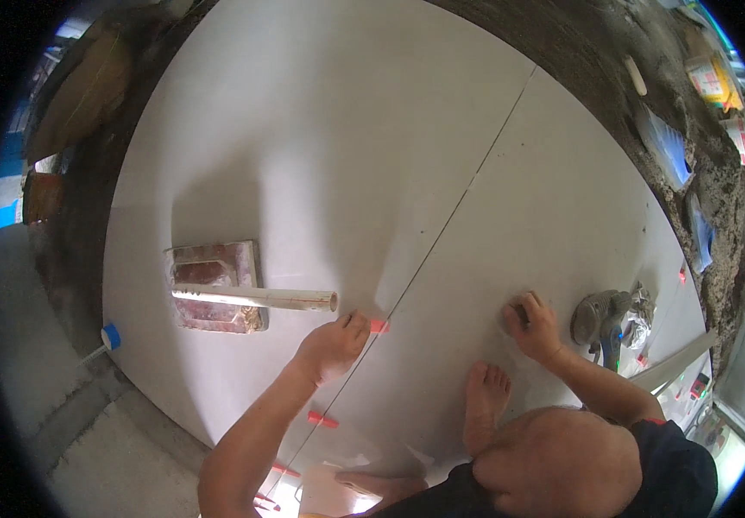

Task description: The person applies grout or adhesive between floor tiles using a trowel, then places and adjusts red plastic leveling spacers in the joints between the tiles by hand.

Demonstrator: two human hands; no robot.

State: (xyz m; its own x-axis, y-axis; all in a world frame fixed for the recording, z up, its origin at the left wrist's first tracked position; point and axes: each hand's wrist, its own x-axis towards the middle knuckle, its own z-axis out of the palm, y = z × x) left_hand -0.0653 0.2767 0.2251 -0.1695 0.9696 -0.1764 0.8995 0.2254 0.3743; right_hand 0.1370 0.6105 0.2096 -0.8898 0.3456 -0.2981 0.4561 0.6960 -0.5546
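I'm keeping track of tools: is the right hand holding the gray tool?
No, bare tile shows between the right hand and the gray tool, which sits apart to its right.

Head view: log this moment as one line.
left hand: fingertips at red wedge on seam | right hand: over right-hand tile, grip unclear | white tube: over reddish block

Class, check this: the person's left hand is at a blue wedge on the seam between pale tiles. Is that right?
The colour is wrong: the head view shows the left hand at a red wedge on the seam between pale tiles.
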